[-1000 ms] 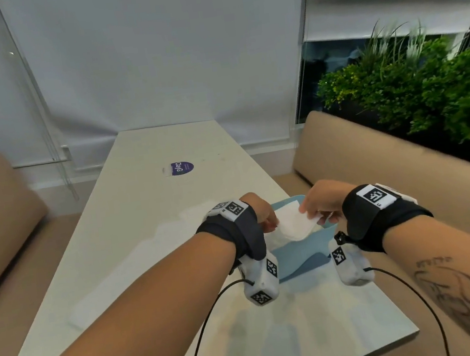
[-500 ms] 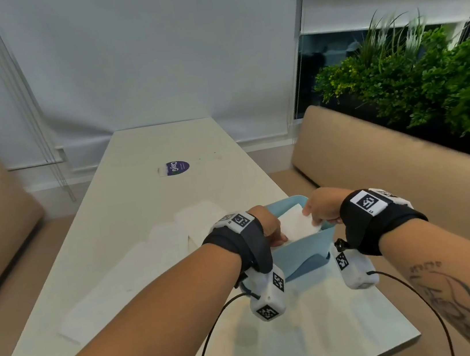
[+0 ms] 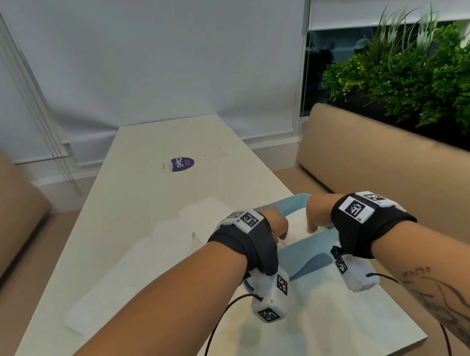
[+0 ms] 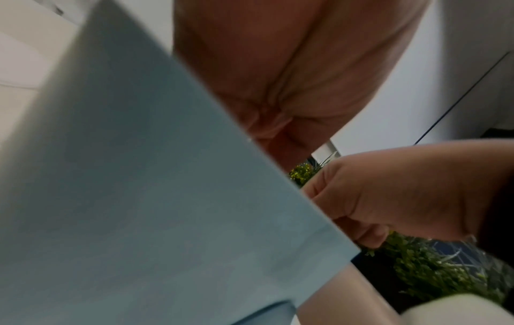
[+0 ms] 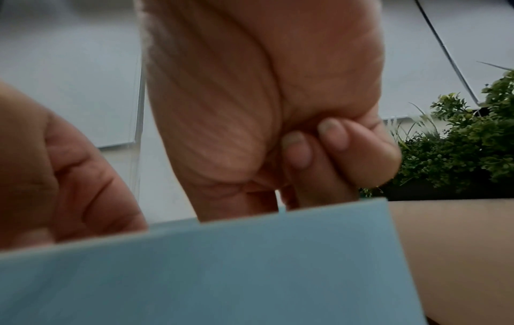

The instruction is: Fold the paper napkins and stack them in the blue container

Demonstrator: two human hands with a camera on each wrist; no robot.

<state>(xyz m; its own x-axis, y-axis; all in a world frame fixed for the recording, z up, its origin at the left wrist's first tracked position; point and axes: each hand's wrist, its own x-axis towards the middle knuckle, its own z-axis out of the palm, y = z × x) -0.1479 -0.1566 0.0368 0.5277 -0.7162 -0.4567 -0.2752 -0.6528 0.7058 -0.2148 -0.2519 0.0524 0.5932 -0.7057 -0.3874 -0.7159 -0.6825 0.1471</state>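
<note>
Folded napkin (image 3: 296, 228) lies in blue container (image 3: 308, 253) beneath left hand (image 3: 276, 223) and right hand (image 3: 317, 211), fingers curled, grip unclear; spare napkins (image 3: 150, 268) at nine o'clock

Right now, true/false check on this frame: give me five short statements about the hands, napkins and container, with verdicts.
1. The left hand and the right hand are both at the blue container. True.
2. The container stands beside the purple sticker. False: the sticker lies farther up the table, well apart from it.
3. Loose napkins lie flat on the table, to the person's left of the container. True.
4. The container holds nothing. False: a white folded napkin shows inside, between the hands.
5. All the right hand's fingers are straight. False: two are curled against the palm.
</note>
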